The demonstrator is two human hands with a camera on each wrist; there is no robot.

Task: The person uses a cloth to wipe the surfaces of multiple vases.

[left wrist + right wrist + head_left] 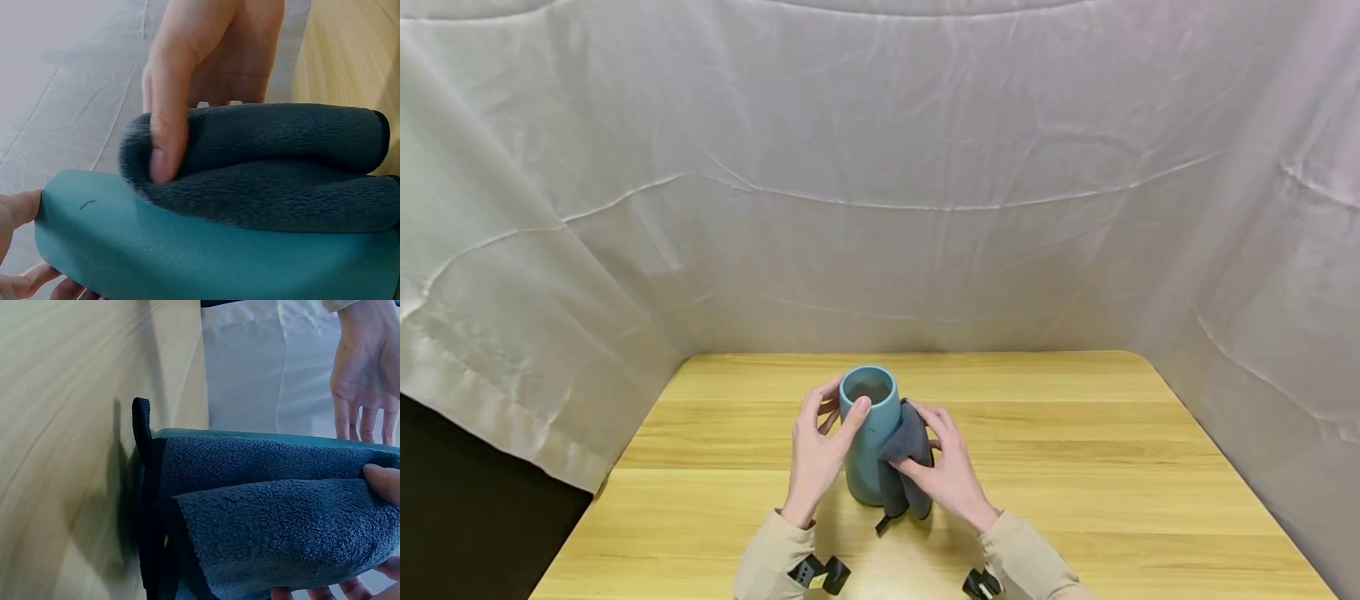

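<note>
A blue-green vase (pixel 867 454) with a wide round mouth stands upright on the table. My left hand (pixel 816 457) holds it near the rim, thumb at the front and fingers round the left side. On its right side, my right hand (pixel 951 477) pinches a folded dark grey cloth (pixel 913 442) against the wall. In the left wrist view the fluffy cloth (pixel 262 200) lies along the vase (pixel 187 262), and a small dark mark (pixel 87 204) shows near the rim. The right wrist view shows the cloth's black edging and a hanging loop (pixel 141 419).
The wooden table (pixel 1075 467) stretches to both sides and behind the vase. Pale grey fabric (pixel 925 267) hangs behind and at the sides. A black area (pixel 467 508) lies beyond the table's left edge. Black straps with small devices sit on both wrists.
</note>
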